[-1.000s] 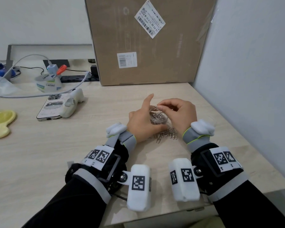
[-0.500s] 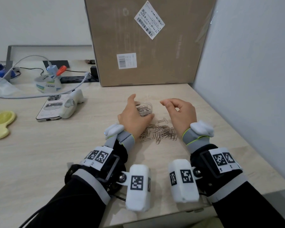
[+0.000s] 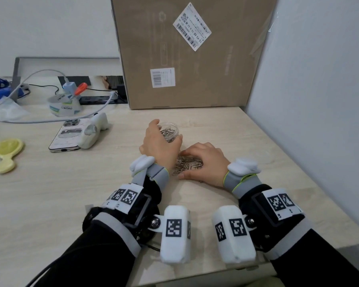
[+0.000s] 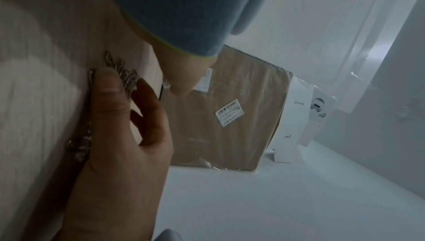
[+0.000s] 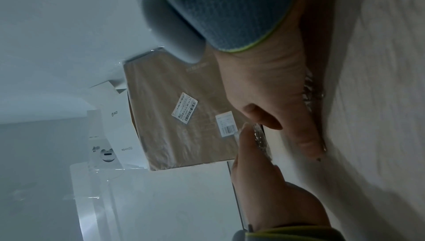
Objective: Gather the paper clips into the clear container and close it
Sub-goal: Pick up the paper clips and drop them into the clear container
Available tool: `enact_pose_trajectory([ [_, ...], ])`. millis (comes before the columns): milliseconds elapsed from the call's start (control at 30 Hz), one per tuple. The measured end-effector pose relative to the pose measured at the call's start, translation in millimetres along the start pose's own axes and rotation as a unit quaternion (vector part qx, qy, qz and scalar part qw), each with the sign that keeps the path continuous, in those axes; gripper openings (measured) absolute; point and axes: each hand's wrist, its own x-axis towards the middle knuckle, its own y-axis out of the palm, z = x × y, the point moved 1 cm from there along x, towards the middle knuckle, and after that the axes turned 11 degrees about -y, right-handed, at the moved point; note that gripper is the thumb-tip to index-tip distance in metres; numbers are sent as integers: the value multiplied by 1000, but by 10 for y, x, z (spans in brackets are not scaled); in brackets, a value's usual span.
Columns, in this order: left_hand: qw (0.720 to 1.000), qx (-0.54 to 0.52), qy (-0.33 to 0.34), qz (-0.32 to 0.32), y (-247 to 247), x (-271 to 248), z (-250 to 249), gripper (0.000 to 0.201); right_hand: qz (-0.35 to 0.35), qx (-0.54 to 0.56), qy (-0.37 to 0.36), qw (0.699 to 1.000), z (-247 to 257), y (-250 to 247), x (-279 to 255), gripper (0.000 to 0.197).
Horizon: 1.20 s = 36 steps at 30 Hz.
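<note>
My left hand (image 3: 158, 141) grips the clear round container (image 3: 171, 129), which stands open on the table and holds several silver paper clips. Just in front of it lies a loose pile of paper clips (image 3: 188, 165). Arched over this pile, my right hand (image 3: 205, 160) has its thumb and bent fingers closing on some of the clips. In the left wrist view a thumb presses on the clips (image 4: 125, 75) against the table top. The right wrist view shows the container (image 5: 261, 135) held between fingertips, with clips (image 5: 310, 88) under the other hand.
A big cardboard box (image 3: 184, 59) stands behind the container, and a grey wall (image 3: 319, 100) runs along the right. A phone (image 3: 68, 135), a tape roll (image 3: 63, 104), cables and a yellow plastic thing (image 3: 6, 154) lie to the left. A faint clear round shape (image 3: 265, 158) lies right of my hands.
My right hand left the container's mouth and came down onto the clip pile. My left hand carried the container a little further away and set it on the table.
</note>
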Motion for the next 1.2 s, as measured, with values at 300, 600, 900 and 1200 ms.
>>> enact_pose_trajectory([
  [300,1000,-4,2,24,23,-8,9,70,-40,55,-5,998,-88,16,35,13],
  [600,999,-10,9,41,10,-14,24,71,-107,92,52,989,-141,-84,12,12],
  [900,995,-10,31,91,7,-56,-5,76,-305,182,112,928,-185,-165,-16,15],
  [1200,956,13,117,269,47,-211,-59,103,-424,310,74,848,-138,-248,-23,16],
])
